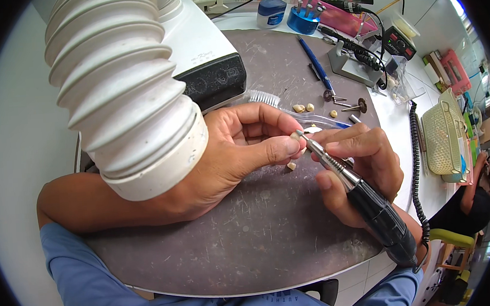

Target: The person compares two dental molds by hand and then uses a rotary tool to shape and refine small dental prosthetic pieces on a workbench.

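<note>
My left hand (231, 151) pinches a small tooth-coloured dental crown (296, 136) between thumb and fingertips, which partly cover it. In my right hand (371, 159) lies a rotary handpiece (374, 204), black with a silver nose, held like a pen. Its small grinding tip (300, 133) is at the crown; whether the two touch I cannot tell. A loose crown (292, 166) rests just below my fingertips. Beyond the hands are more crowns (299, 109) and a clear-handled toothbrush (264, 98), partly hidden behind my fingers.
A ribbed white hose (121, 99) hangs over my left forearm, beside a white box (208, 48) with a dark front. Two wheel burs (360, 106) and a blue pen (316, 61) lie at the back right. A coiled black cord (416, 170) runs down the right.
</note>
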`<state>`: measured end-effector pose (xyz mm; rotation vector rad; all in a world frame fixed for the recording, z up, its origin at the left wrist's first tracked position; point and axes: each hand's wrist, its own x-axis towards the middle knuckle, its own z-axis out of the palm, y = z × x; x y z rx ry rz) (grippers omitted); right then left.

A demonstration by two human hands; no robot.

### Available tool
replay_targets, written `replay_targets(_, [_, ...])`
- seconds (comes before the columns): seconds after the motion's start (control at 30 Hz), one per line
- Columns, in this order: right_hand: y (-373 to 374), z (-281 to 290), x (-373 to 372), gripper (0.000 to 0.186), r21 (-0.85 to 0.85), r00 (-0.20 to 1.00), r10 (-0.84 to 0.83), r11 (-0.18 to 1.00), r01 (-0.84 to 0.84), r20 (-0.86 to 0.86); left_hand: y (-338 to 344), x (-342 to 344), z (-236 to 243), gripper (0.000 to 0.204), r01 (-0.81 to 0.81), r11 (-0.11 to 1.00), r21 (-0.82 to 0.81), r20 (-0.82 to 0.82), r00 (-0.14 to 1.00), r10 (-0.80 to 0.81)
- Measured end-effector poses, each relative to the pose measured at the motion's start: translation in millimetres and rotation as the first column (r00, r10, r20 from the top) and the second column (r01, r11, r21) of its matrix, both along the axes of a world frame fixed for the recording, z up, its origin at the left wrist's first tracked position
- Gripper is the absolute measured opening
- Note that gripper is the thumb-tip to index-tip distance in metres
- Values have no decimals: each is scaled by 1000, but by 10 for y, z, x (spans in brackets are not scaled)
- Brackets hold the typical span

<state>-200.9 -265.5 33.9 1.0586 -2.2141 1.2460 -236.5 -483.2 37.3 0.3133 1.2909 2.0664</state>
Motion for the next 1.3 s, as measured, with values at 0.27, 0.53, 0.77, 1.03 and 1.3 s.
replay_targets(0.27, [0, 0, -8, 28, 3, 1000, -16, 1000, 16, 26, 9, -15, -2, 19, 10, 1000, -5, -2, 1000, -10])
replay_targets(0.53, [-25, 5, -52, 28, -64, 998, -13, 998, 9, -62, 14, -16, -28, 20, 6, 1000, -1, -6, 1000, -6])
replay_targets(0.77, [-15, -38, -14, 27, -148, 998, -68, 987, 65, -15, 9, -19, -9, 21, 11, 999, 47, 11, 1000, -11])
replay_targets(1.03, [7, 41, 5, 29, 34, 1000, 13, 999, -12, -24, 16, -14, -33, 19, 4, 999, 46, 11, 1000, -5])
replay_targets(1.3, [28, 18, -1, 29, 13, 1000, -1, 1000, 1, -8, 24, -30, -50, 19, 28, 997, 74, 18, 999, -29])
